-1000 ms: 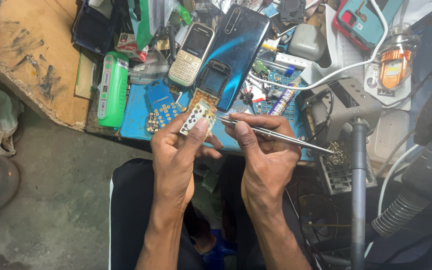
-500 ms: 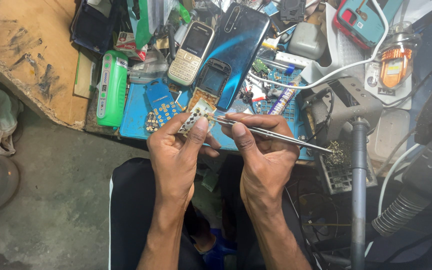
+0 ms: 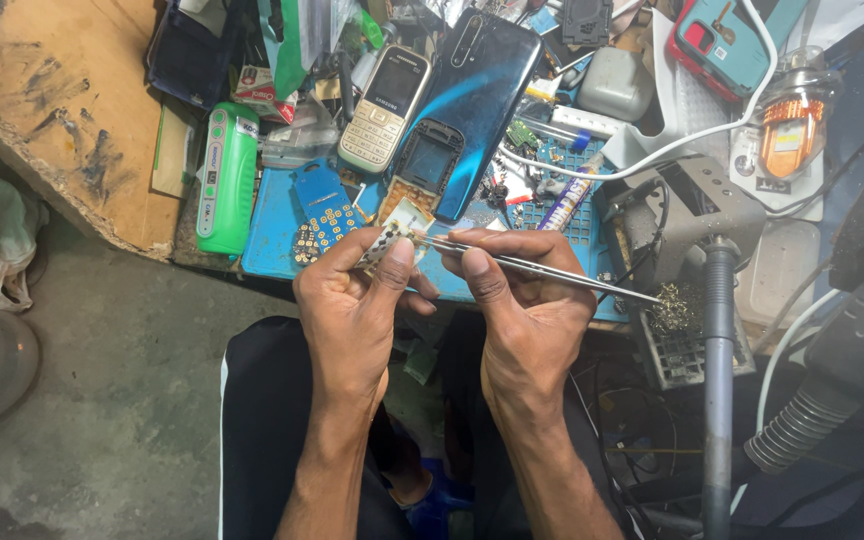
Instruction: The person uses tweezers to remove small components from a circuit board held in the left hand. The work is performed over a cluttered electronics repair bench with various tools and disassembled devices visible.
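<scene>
My left hand pinches a small phone keypad circuit board between thumb and fingers, just over the front of a blue work mat. My right hand grips thin metal tweezers; their tips touch the board's upper edge beside my left thumb. A loose blue keypad board with gold contacts lies on the mat just left of my left hand. An empty black phone frame rests right behind the held board.
Behind the mat lie a beige keypad phone, a dark blue smartphone and a green bar-shaped device. A soldering-iron stand with brass wool, a grey hose and white cables crowd the right. Worn wooden board at left.
Both hands have drifted slightly down and left while keeping the same grips. The tweezer tips have stayed on the small board.
</scene>
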